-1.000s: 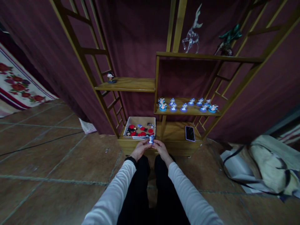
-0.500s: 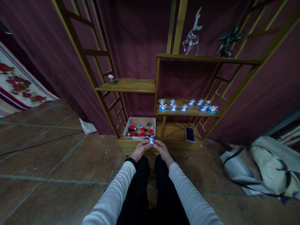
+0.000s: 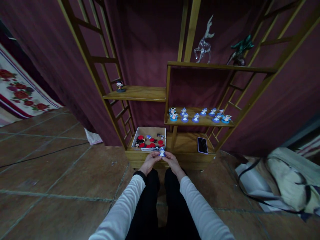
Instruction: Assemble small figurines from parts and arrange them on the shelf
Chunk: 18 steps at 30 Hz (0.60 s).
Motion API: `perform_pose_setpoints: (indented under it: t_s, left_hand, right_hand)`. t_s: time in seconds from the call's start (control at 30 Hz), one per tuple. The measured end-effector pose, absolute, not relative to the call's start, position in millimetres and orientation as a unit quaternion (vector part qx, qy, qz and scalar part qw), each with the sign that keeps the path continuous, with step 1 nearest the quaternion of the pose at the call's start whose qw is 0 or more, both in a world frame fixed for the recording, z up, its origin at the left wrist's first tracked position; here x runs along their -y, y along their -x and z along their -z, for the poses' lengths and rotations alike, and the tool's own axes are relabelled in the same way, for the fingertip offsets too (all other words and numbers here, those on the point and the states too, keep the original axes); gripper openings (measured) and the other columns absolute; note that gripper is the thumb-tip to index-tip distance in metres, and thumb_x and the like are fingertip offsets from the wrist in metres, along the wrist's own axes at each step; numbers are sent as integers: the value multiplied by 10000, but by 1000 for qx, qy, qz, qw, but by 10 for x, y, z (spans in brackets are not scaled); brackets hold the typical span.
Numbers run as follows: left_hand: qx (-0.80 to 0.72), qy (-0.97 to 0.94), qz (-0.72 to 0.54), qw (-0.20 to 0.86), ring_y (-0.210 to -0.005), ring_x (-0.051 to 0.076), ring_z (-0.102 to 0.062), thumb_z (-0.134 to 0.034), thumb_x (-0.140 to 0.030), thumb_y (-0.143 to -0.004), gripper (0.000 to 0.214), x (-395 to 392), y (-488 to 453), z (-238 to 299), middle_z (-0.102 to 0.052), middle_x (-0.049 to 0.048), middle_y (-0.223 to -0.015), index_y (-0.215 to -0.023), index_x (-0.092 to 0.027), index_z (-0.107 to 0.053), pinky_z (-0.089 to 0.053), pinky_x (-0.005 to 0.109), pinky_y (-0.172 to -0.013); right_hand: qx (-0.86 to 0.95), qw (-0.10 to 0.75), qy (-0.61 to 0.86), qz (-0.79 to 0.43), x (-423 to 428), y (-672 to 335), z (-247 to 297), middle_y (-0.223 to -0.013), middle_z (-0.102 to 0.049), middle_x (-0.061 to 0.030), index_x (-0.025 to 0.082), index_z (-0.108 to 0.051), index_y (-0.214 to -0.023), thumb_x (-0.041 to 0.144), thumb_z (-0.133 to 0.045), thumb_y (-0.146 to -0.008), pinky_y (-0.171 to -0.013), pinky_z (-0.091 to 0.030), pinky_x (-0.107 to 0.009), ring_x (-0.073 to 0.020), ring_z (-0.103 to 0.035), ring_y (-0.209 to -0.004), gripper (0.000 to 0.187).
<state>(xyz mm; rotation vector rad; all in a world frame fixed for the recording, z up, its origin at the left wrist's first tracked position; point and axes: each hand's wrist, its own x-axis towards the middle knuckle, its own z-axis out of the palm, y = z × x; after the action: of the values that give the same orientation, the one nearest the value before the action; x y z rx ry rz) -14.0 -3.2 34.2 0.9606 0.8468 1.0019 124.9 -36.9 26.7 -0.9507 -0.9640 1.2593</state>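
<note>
Between the fingertips of both hands stands a small blue-and-white figurine (image 3: 162,152), held upright in front of the lower shelf. My left hand (image 3: 150,160) pinches it from the left, and my right hand (image 3: 172,161) from the right. Just beyond them sits an open cardboard box (image 3: 148,129) with red-based figurines and other small ones lying in it. On the middle right shelf (image 3: 206,122), several similar blue-and-white figurines (image 3: 195,117) stand in loose rows.
A phone (image 3: 202,145) lies on the bottom shelf to the right. One dark figurine (image 3: 120,86) stands on the left shelf (image 3: 142,92). Higher up are a clear deer ornament (image 3: 204,45) and a green-topped ornament (image 3: 240,50). A pale bag (image 3: 285,180) rests on the floor at right.
The view has tilted slightly, so the shelves appear a little lower. Both hands still hold the figurine in nearly the same place.
</note>
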Motion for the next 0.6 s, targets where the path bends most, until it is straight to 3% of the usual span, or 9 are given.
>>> perform_pose_setpoints:
  t_s: [0.23, 0.6]
  left_hand:
    - [-374, -461, -416, 689, -775, 176, -606, -795, -255, -506, 417, 37, 172, -421, -687, 82, -846, -881, -121, -674, -411, 298, -780]
    - [-381, -506, -412, 655, -741, 164, -593, -801, -249, -477, 337, 63, 147, -462, -675, 45, -771, -771, -149, -672, -421, 306, -793]
  right_hand:
    - [417, 597, 401, -556, 415, -1237, -319, -1017, -676, -43, 226, -634, -1003, 392, -721, -594, -922, -408, -436, -252, -584, -1010, 451]
    - [452, 599, 440, -494, 364, -1225, -207, -1008, -667, -46, 214, -627, -969, 399, -672, -645, -918, -408, -412, -228, -600, -963, 377]
